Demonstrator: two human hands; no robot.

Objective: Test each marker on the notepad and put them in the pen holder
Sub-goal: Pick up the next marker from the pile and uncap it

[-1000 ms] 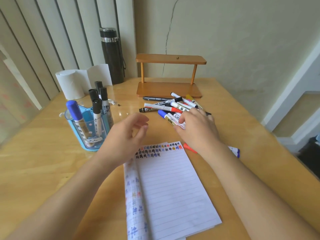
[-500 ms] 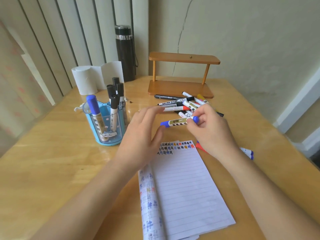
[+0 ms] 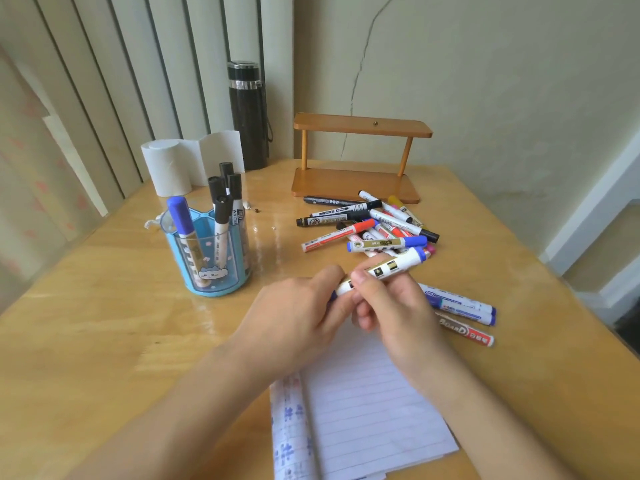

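Blue marker (image 3: pixel 391 266), slanted away-right, in left hand (image 3: pixel 294 317) and right hand (image 3: pixel 391 306)

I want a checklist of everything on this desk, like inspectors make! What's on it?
Surface: wooden table, glossy, with crumbs near the holder.
Job's things: blue marker held above the notepad; pen holder with several markers standing in it; marker pile in front of the wooden shelf; three more markers to the notepad's right.
Clutter: tissue roll, black flask, wooden shelf.
Hands: left hand and right hand both grip the blue marker.
Cables: nothing seen.
Surroundings: vertical blinds on the left, cracked wall behind.
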